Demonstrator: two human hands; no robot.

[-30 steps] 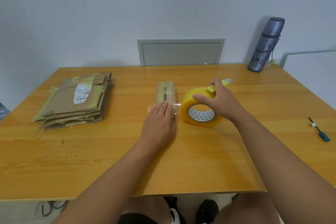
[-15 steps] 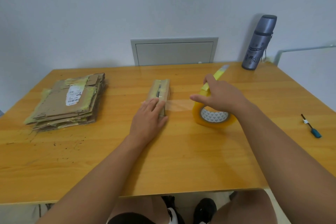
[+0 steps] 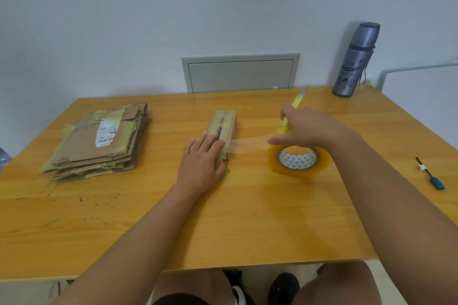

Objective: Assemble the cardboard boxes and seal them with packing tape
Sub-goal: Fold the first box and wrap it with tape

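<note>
A small cardboard box [image 3: 224, 121] lies in the middle of the wooden table [image 3: 247, 218], a dark seam running along its top. My left hand [image 3: 202, 160] presses flat on the box's near end with straight fingers. My right hand [image 3: 304, 129] grips the yellow packing tape roll [image 3: 298, 161] from above, to the right of the box. A clear strip of tape [image 3: 247, 145] stretches from the box's near end to the roll. A yellow tape tab [image 3: 298, 99] sticks up behind my right hand.
A stack of flattened cardboard boxes [image 3: 99, 141] lies at the left of the table. A grey flask [image 3: 355, 59] stands at the back right by the wall. A small blue-tipped tool [image 3: 431, 177] lies near the right edge. A grey wall panel [image 3: 240, 73] sits behind the table.
My right hand has pulled the tape roll to the right, away from the box, drawing out a longer strip of tape. My left hand has stayed pressed on the box.
</note>
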